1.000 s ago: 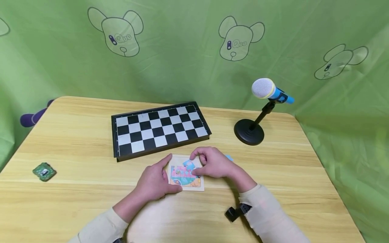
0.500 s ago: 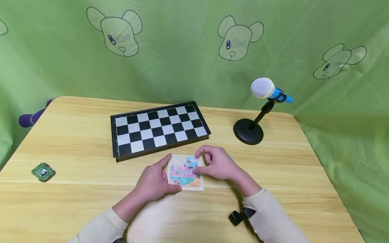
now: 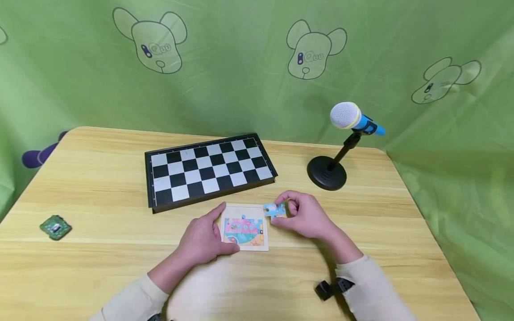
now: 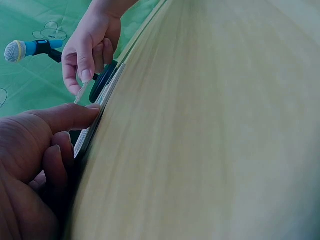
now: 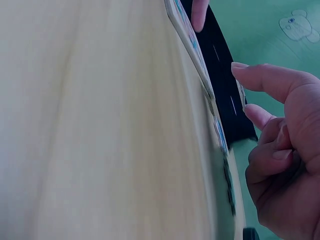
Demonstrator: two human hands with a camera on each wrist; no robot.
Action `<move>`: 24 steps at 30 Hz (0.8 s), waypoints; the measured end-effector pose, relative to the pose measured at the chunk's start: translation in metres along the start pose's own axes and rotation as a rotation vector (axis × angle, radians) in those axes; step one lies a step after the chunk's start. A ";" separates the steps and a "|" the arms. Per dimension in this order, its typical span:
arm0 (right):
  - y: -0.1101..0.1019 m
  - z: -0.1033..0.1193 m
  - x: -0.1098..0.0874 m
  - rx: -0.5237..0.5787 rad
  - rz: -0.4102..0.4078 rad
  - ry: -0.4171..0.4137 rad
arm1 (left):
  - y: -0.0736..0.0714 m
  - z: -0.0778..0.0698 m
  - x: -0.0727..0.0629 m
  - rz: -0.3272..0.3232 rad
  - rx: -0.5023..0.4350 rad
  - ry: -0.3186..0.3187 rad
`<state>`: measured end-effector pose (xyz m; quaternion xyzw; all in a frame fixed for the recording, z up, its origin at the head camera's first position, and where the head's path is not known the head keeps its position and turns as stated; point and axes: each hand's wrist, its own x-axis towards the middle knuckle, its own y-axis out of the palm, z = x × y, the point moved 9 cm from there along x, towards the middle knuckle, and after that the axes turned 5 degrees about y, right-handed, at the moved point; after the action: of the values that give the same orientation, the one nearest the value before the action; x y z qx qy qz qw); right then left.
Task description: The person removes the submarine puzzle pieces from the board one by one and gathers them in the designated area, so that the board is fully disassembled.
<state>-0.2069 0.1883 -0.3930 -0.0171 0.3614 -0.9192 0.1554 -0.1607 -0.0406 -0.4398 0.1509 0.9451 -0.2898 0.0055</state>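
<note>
A small jigsaw tray lies on the table, its lower part filled with joined pink, teal and orange pieces and its upper strip bare. My left hand grips the tray's left side, index finger at the top corner and thumb along the bottom edge. Just beyond the tray's right edge, my right hand pinches a light-blue puzzle piece between thumb and index finger. In the right wrist view this piece shows edge-on, raised above the table. Loose pieces lie flat beside the tray there.
A folded black-and-white chessboard sits behind the tray. To the back right stands a blue microphone on a black round-based stand. A green circuit board lies at the left. Green printed cloth hangs behind the table.
The right hand has moved right with the puzzle piece, from over the tray's upper part to beside its right edge. The left hand keeps its hold on the tray.
</note>
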 end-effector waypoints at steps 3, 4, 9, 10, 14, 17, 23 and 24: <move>-0.010 -0.006 -0.004 -0.004 -0.026 0.009 | 0.000 0.000 0.000 -0.002 -0.003 0.002; -0.013 -0.008 -0.005 -0.007 -0.034 0.014 | 0.000 0.000 0.000 -0.003 -0.003 0.001; -0.029 -0.020 -0.012 -0.018 -0.073 0.035 | 0.000 0.000 0.000 -0.001 -0.015 -0.004; -0.031 -0.022 -0.013 -0.020 -0.078 0.037 | 0.001 0.000 -0.001 -0.001 -0.017 -0.005; -0.042 -0.031 -0.019 -0.020 -0.101 0.036 | 0.001 0.000 -0.001 -0.001 -0.023 -0.004; -0.050 -0.039 -0.023 -0.025 -0.122 0.033 | 0.001 0.000 -0.001 -0.001 -0.023 -0.002; -0.063 -0.057 -0.030 -0.059 -0.158 0.046 | 0.000 -0.001 -0.001 -0.001 -0.019 -0.002; -0.065 -0.059 -0.031 -0.062 -0.160 0.049 | 0.000 -0.001 -0.001 -0.001 -0.018 -0.002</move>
<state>-0.2037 0.2814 -0.3907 -0.0283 0.3910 -0.9172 0.0718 -0.1595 -0.0404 -0.4394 0.1499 0.9478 -0.2813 0.0078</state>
